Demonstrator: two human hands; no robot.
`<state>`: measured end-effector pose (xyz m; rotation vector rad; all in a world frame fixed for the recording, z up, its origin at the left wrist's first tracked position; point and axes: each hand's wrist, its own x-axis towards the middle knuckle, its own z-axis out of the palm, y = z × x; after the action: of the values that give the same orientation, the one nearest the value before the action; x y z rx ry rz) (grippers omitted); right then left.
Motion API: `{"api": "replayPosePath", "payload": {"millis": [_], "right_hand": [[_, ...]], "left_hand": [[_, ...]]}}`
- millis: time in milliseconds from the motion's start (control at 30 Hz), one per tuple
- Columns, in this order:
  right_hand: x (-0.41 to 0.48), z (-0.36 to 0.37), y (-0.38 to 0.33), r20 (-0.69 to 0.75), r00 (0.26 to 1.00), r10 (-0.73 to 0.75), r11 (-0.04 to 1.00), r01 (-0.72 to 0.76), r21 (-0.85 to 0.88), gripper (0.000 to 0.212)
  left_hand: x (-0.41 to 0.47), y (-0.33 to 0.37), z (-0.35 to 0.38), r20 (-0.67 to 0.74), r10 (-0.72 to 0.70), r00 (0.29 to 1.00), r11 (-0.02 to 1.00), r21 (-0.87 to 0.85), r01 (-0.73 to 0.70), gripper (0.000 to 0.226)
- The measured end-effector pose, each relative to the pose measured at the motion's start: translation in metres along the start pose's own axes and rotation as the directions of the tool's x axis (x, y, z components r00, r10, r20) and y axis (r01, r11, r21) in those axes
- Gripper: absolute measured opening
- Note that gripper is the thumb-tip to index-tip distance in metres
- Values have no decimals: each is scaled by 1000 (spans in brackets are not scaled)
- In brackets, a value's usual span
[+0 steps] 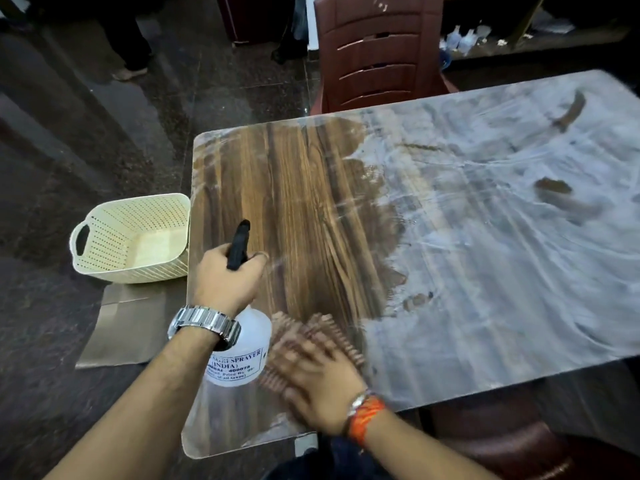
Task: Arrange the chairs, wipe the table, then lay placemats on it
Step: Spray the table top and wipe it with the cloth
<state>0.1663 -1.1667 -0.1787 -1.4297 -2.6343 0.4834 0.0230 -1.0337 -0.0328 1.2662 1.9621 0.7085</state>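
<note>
Dusty wood table (485, 237), cream basket (135, 237) beside it, blurred cloth (311, 344) perhaps under right hand (322, 386)

The desk (311, 188) was a wood-grain rectangle; its left part showed clean dark-brown grain, while the right and far parts lay under a whitish, streaky film with a few bare brown patches. A brown ribbed cloth (311, 344) lay flat on the near left part, blurred. A white spray bottle (242, 351) with a black trigger head stood upright just left of the cloth. A reddish-brown slatted chair (381, 53) stood at the desk's far edge.
</note>
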Motion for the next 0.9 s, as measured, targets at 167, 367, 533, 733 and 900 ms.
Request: {"api": "replayPosePath", "payload": {"millis": [167,367,533,733,900], "right_hand": [[-69,-24,112,-188,634,750,642,-767,-23,62],[-19,17,-39,-160,815,556,828,-560,23,62],[24,31,-125,-152,960,235,970,-223,95,54],[-50,25,-36,-127,949,289,953,-297,-50,52],[-137,-9,72,-151,758,634,762,-646,-45,55]], "left_hand": [[-22,-7,-1,60,42,997,999,-12,-42,26],[-44,-25,5,133,47,990,999,-18,-46,29],[-56,-24,8,143,84,986,996,3,-86,32],[-68,-21,12,146,91,985,996,8,-94,29],[-94,-17,35,177,85,981,996,-4,-86,29]]}}
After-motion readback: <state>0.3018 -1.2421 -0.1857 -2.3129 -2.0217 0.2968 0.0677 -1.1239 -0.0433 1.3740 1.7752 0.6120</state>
